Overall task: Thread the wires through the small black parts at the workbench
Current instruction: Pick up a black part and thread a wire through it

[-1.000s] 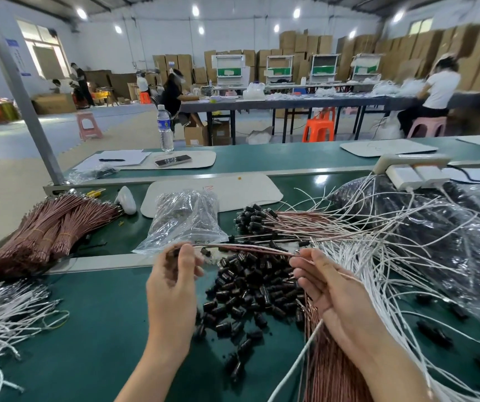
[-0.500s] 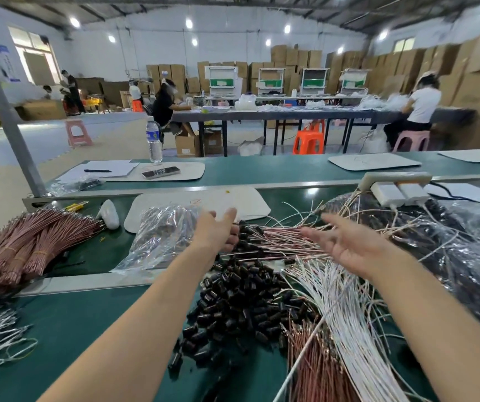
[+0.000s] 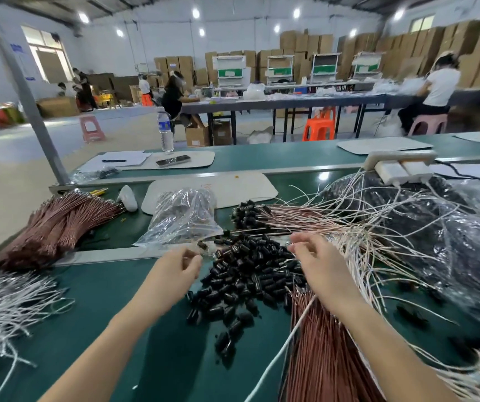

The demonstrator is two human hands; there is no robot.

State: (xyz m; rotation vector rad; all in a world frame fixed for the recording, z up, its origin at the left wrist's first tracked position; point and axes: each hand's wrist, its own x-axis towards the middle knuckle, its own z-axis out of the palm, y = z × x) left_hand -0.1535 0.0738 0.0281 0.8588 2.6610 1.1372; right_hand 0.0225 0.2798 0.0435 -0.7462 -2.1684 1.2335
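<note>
A heap of small black parts (image 3: pixel 250 274) lies on the green workbench (image 3: pixel 88 314) in front of me. My left hand (image 3: pixel 175 271) hovers at the heap's left edge with loosely curled fingers, and I see nothing in them. My right hand (image 3: pixel 319 265) is over the heap's right edge, its fingertips bent down near the pale wire ends; no wire shows in its grip. Loose white wires (image 3: pixel 377 250) fan out to the right. Copper-coloured wires (image 3: pixel 319 352) run under my right forearm. Behind the heap lies a row of threaded wires with black parts on their ends (image 3: pixel 262 216).
A clear bag of black parts (image 3: pixel 183 219) sits behind my left hand. Bundled copper wires (image 3: pixel 59 227) and white wires (image 3: pixel 7 303) lie at the left. Large plastic bags (image 3: pixel 450 242) fill the right. A white power strip (image 3: pixel 398 166) and a water bottle (image 3: pixel 165 132) stand farther back.
Both hands have pulled back from the threaded wires at the rear to the near heap of black parts. A second ago they held a wire between them; that wire is gone from them.
</note>
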